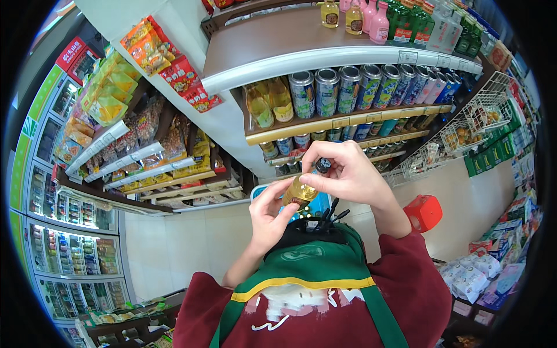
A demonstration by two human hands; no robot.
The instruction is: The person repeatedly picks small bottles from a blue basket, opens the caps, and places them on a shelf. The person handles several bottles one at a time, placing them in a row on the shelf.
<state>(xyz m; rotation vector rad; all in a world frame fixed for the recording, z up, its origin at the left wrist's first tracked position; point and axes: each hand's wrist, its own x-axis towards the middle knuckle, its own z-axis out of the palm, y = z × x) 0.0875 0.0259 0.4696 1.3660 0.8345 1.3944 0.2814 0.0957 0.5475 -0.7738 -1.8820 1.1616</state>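
Observation:
Before my chest I hold a small glass bottle (301, 194) of yellow liquid, tilted with its black cap (323, 165) up and to the right. My left hand (273, 213) grips the lower body, its thumb beside the dark label. Around the neck and shoulder are the fingers and thumb of my right hand (348, 172). Two similar yellow bottles (354, 19) stand on the brown top shelf (270, 48), beside pink bottles (380, 24). Below my hands, partly hidden, is a blue crate (323, 202) with several bottle caps showing inside.
Tall cans (327, 92) line the shelf under the top one. Snack racks (143, 152) and glass-door coolers (72, 243) stand at the left. A red plastic stool (423, 213) sits on the tiled floor at the right, near wire baskets (461, 135). Packaged goods (472, 274) are stacked at the lower right.

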